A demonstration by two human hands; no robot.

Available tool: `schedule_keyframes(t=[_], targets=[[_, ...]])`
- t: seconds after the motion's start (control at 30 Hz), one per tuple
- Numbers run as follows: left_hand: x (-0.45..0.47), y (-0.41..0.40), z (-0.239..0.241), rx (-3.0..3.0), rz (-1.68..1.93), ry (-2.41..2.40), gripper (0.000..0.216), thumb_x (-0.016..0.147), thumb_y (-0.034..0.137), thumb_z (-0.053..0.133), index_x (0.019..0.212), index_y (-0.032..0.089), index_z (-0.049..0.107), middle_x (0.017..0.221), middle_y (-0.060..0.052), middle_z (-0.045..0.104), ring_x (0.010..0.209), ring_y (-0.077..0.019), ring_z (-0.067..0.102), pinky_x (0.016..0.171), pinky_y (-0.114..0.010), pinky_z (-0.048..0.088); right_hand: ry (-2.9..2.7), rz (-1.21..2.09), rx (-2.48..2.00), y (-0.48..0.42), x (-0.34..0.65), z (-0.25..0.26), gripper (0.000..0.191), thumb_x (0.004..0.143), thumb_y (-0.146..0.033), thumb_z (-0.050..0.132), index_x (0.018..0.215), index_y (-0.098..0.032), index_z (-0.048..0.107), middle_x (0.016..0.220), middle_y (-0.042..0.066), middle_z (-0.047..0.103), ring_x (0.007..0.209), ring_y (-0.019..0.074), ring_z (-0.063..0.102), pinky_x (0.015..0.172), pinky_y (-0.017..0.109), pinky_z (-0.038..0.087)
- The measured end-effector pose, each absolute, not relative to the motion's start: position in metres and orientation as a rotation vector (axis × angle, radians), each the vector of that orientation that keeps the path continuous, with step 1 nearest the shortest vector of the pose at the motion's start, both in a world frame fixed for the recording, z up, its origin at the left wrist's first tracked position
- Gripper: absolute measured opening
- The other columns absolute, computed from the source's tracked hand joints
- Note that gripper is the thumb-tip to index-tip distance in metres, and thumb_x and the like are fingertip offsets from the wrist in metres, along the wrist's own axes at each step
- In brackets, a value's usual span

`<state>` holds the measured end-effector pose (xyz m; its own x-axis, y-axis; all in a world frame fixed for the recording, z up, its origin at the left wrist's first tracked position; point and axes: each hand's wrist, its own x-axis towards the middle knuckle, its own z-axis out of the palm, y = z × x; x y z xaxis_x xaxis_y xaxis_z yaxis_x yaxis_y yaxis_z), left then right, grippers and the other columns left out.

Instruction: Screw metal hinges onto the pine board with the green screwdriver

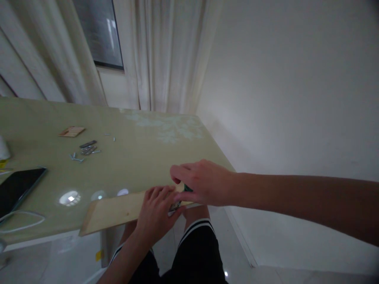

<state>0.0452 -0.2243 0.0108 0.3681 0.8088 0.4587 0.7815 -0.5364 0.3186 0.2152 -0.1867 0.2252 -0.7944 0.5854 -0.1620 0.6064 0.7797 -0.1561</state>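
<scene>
A long, pale wooden board (114,211) lies along the front edge of the table, its near side jutting past the edge. My left hand (156,209) grips it from above, fingers across the top and thumb toward the right. Between that thumb and the fingers, a small shiny metal piece (174,206) shows against the board; its shape is mostly covered. My right hand (204,183) is closed around the green handle of what looks like a screwdriver (187,188), just above the board's right part. The tool's tip is hidden.
On the green-topped table (139,154) lie several metal brackets (89,149), loose screws (77,158) and a small wooden piece (72,131). A dark tablet or phone (19,189) and white cable (38,227) are at left. A wall (290,98) borders the right side.
</scene>
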Motion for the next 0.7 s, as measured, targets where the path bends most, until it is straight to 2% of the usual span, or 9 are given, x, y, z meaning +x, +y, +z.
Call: schedule_keyframes(t=[0.1, 0.17, 0.27, 0.37, 0.43, 0.57, 0.63, 0.7], targets=[[0.045, -0.224, 0.009, 2.577, 0.876, 1.492, 0.023, 0.093, 0.039, 0.076, 0.114, 0.030, 0.073, 0.125, -0.005, 0.074, 0.114, -0.0335, 0.063, 0.097, -0.050, 0.043, 2.892, -0.493, 0.729, -0.185, 0.223, 0.235, 0.033, 0.096, -0.024, 0.072, 0.122, -0.017, 0.052, 0.118, 0.010, 0.067, 0.090, 0.0173, 0.065, 0.069, 0.028, 0.042], [0.045, -0.224, 0.008, 2.586, 0.871, 1.502, 0.024, 0.093, 0.040, 0.076, 0.114, 0.029, 0.072, 0.122, -0.006, 0.075, 0.114, -0.0346, 0.062, 0.096, -0.051, 0.043, 2.856, -0.548, 0.616, -0.183, 0.223, 0.239, 0.033, 0.096, -0.016, 0.067, 0.124, -0.017, 0.051, 0.119, 0.010, 0.067, 0.093, 0.0169, 0.066, 0.070, 0.027, 0.043], [0.046, -0.225, 0.007, 2.586, 0.913, 1.495, 0.019, 0.093, 0.039, 0.076, 0.108, 0.029, 0.073, 0.115, -0.006, 0.075, 0.111, -0.0344, 0.062, 0.099, -0.052, 0.042, 2.805, -0.333, 0.700, -0.182, 0.216, 0.233, 0.022, 0.106, -0.031, 0.059, 0.121, -0.017, 0.054, 0.107, 0.010, 0.074, 0.088, 0.0196, 0.068, 0.065, 0.028, 0.040], [0.045, -0.225, 0.008, 2.586, 0.937, 1.481, 0.016, 0.093, 0.038, 0.076, 0.105, 0.028, 0.073, 0.110, -0.007, 0.075, 0.109, -0.0336, 0.062, 0.099, -0.051, 0.043, 2.766, -0.022, 0.957, -0.181, 0.212, 0.227, 0.037, 0.111, -0.051, 0.046, 0.123, -0.017, 0.055, 0.097, 0.011, 0.077, 0.079, 0.0220, 0.069, 0.059, 0.029, 0.033], [0.044, -0.225, 0.009, 2.587, 0.922, 1.481, 0.019, 0.092, 0.039, 0.076, 0.107, 0.028, 0.073, 0.114, -0.007, 0.075, 0.110, -0.0334, 0.062, 0.098, -0.051, 0.044, 2.792, -0.056, 0.943, -0.178, 0.215, 0.230, 0.036, 0.108, -0.050, 0.052, 0.125, -0.018, 0.054, 0.099, 0.011, 0.077, 0.078, 0.0212, 0.069, 0.059, 0.029, 0.032], [0.043, -0.226, 0.011, 2.570, 0.913, 1.457, 0.019, 0.093, 0.038, 0.076, 0.109, 0.028, 0.073, 0.123, -0.006, 0.074, 0.113, -0.0324, 0.061, 0.099, -0.050, 0.044, 2.846, -0.214, 0.623, -0.174, 0.222, 0.242, 0.022, 0.100, -0.025, 0.065, 0.119, -0.019, 0.056, 0.115, 0.009, 0.074, 0.086, 0.0184, 0.069, 0.060, 0.029, 0.034], [0.044, -0.226, 0.010, 2.564, 0.926, 1.472, 0.017, 0.092, 0.037, 0.076, 0.106, 0.029, 0.074, 0.119, -0.006, 0.075, 0.112, -0.0321, 0.062, 0.098, -0.050, 0.044, 2.813, -0.103, 0.631, -0.179, 0.221, 0.238, 0.019, 0.101, -0.029, 0.065, 0.114, -0.019, 0.058, 0.106, 0.008, 0.075, 0.081, 0.0193, 0.069, 0.057, 0.029, 0.031], [0.046, -0.226, 0.008, 2.562, 0.956, 1.500, 0.012, 0.091, 0.036, 0.077, 0.100, 0.029, 0.075, 0.112, -0.006, 0.076, 0.110, -0.0318, 0.063, 0.097, -0.050, 0.045, 2.785, 0.085, 0.754, -0.189, 0.218, 0.229, 0.026, 0.106, -0.042, 0.059, 0.113, -0.017, 0.058, 0.092, 0.008, 0.076, 0.070, 0.0197, 0.067, 0.053, 0.030, 0.026]])
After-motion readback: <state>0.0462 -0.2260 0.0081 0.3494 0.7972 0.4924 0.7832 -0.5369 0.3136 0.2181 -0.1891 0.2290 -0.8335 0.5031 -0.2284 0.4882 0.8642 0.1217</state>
